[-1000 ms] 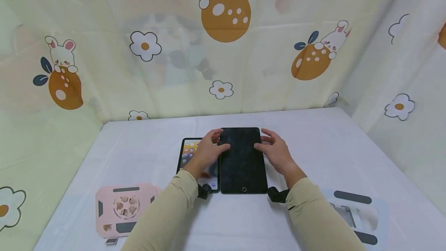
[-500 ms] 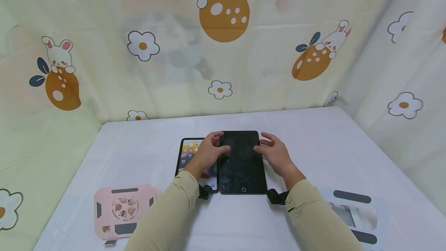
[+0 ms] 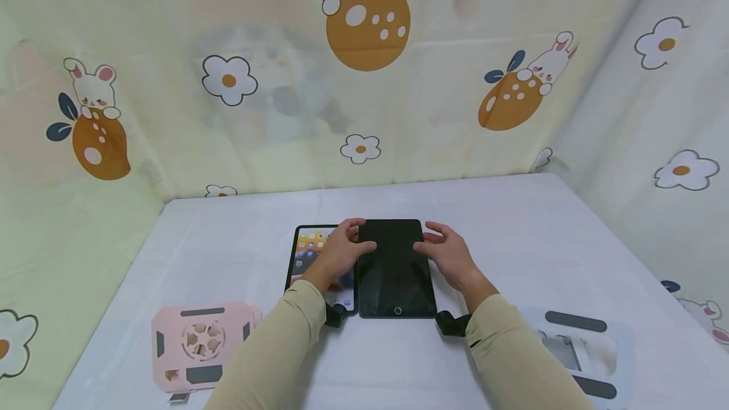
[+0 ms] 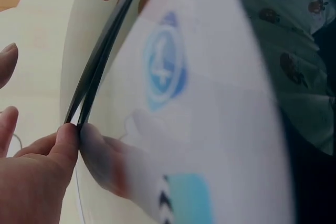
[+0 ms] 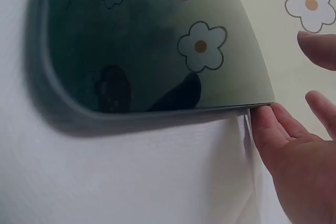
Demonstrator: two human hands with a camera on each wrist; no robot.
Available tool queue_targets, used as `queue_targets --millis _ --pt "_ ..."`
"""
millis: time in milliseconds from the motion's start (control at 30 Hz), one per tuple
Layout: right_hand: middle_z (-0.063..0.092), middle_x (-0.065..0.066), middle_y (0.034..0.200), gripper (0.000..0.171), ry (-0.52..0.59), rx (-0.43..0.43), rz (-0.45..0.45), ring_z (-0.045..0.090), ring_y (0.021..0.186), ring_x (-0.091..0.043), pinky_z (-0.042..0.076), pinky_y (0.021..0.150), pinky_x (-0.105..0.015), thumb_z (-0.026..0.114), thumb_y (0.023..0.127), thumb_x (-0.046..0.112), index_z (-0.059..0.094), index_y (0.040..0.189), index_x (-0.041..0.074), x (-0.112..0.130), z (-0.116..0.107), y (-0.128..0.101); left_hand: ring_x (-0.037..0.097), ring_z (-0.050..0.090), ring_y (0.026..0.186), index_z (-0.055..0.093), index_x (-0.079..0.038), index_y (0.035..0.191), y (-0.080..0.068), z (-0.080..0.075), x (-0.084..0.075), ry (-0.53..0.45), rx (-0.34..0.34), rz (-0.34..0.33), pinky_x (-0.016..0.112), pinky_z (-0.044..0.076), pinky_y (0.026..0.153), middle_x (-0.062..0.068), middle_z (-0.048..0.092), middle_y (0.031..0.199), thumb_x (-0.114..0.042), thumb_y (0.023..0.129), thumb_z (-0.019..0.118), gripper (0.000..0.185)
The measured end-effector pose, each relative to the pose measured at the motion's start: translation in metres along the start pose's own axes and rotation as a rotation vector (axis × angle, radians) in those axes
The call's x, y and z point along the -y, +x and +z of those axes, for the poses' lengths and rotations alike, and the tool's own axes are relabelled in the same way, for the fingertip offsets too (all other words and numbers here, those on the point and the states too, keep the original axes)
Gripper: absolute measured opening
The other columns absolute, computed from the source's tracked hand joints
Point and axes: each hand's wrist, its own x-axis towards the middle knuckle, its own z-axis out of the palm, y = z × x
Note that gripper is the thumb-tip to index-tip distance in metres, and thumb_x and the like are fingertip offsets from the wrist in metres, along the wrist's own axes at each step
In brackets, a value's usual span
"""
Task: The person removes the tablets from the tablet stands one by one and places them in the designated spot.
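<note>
A dark tablet (image 3: 395, 277) with a round home button faces up at mid-table, its screen black. The left hand (image 3: 340, 247) grips its far left edge; the thumb lies over the screen, and fingertips meet the edge in the left wrist view. From the far right side, the right hand (image 3: 452, 252) holds the opposite edge, with fingertips (image 5: 262, 119) right at the rim. Close on the left lies a second tablet (image 3: 308, 242), its screen lit with app icons and partly hidden by the left hand and forearm. A wedge-shaped gap shows between the two tablets in the left wrist view.
A pink stand (image 3: 233, 334) with grey pads and a round cutout lies at front left. At front right, a pale blue stand (image 3: 623, 347) is partly covered by the right sleeve. A curtain (image 3: 433, 125) with rabbits and flowers hangs behind the white table (image 3: 501, 220).
The dark tablet's far edge has come down in the head view, and both hands have moved down slightly with it. The lit tablet and both stands stay in place.
</note>
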Motion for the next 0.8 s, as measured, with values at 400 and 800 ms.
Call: queue_targets --millis 400,800 --pt "0.035 -0.027 0.152 0.062 0.008 -0.007 -0.025 0.040 0.137 -0.041 0.033 0.111 -0.049 0.061 0.098 0.009 0.032 0.151 -0.002 -0.0012 0.0019 -0.0029 0.031 0.040 0.139 0.049 -0.017 0.145 -0.0022 0.0037 0.0028 -0.031 -0.002 -0.019 0.055 0.036 0.109 0.012 0.043 0.153 -0.021 0.094 0.072 0.056" --pt "0.035 -0.026 0.153 0.062 0.033 -0.011 -0.034 0.039 0.138 -0.040 0.033 0.112 -0.049 0.060 0.098 0.009 0.031 0.151 -0.002 -0.0040 0.0028 -0.0044 0.032 0.040 0.139 0.048 -0.018 0.145 -0.0039 0.0039 0.0021 -0.045 -0.007 -0.041 0.058 0.035 0.109 0.012 0.043 0.152 -0.022 0.094 0.071 0.056"
